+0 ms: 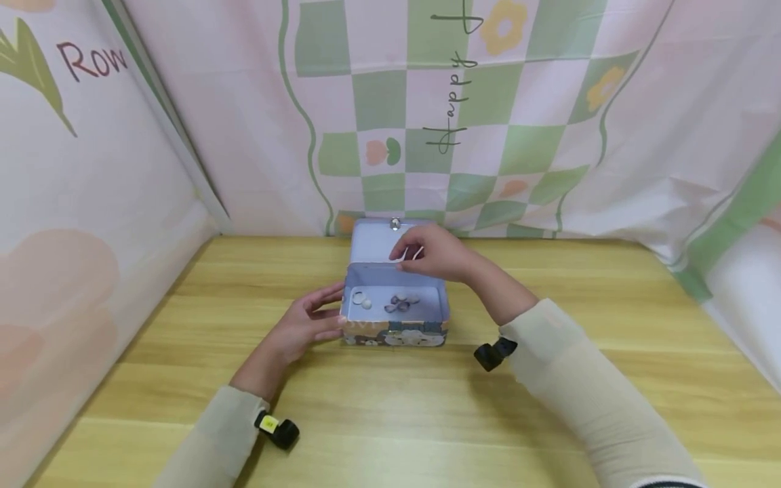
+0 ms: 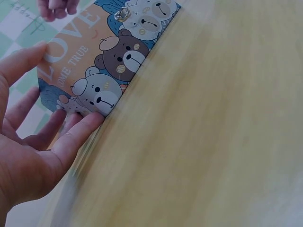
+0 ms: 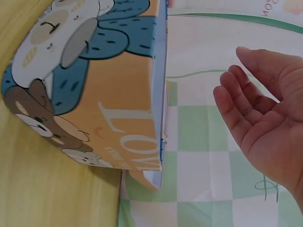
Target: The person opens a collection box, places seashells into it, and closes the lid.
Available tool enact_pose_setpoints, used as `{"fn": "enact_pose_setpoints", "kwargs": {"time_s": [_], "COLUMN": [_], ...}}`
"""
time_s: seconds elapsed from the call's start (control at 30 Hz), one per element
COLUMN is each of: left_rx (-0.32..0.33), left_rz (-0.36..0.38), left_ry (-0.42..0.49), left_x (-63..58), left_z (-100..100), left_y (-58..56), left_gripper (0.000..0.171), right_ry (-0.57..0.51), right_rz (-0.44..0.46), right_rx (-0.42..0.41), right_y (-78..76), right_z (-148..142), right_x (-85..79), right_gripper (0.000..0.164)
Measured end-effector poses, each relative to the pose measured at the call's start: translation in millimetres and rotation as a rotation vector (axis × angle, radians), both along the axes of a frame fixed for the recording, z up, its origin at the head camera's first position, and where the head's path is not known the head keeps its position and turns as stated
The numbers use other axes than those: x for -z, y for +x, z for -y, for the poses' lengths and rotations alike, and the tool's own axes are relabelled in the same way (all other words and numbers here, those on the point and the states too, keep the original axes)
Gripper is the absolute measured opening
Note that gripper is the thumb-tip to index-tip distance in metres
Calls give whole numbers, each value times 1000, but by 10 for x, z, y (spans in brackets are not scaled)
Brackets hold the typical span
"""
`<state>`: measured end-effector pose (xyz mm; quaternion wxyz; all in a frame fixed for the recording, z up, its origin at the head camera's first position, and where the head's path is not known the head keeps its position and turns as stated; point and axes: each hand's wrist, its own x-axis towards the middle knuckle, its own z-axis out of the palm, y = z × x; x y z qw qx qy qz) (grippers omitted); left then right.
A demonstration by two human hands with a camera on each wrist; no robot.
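Note:
A printed metal tin [image 1: 395, 333] with bear pictures and the word LOVE stands upright on the table, its hinged lid [image 1: 371, 240] raised at the back. Inside lie small white pieces [image 1: 366, 304] on the left and several small purplish, shell-like pieces [image 1: 398, 305] near the middle. My left hand [image 1: 300, 327] touches the tin's left side, thumb and fingers spread along its edges. Above the tin's back rim, in front of the lid, hovers my right hand [image 1: 436, 254]. Its fingers are loosely bent, and the right wrist view shows nothing in the palm.
The wood-grain table [image 1: 390, 420] spreads out around the tin. Behind it hangs a cloth [image 1: 378, 102] with green and white checks. Another printed cloth [image 1: 79, 203] closes off the left. Each wrist wears a small black camera [image 1: 283, 434].

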<state>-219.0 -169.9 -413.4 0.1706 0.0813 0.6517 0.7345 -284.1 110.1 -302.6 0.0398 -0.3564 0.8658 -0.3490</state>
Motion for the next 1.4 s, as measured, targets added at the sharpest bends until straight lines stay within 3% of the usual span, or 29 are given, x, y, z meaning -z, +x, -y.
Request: {"fn": "enact_pose_setpoints", "kwargs": {"time_s": [0.2,0.43,0.9,1.4], "left_rx": [-9,1,-3,-9], "left_rz": [7,-5,2,14], "left_ry": [-15,-14,-12,-22], "left_x": [-17,-25,-12,-39], "left_z": [-6,-9,-11,-24], "left_y": [16,19,11,32], "left_gripper": [77,77,76,77], "right_ry": [-63,-62,-167,-250], "right_rz": [10,30,28,79], "right_rx": [41,103,109,204], "right_y": [104,205,268,375], "right_z": [-134,-263,-415,-679], "right_x": [69,179,353,422], "right_gripper": [14,14,14,17]}}
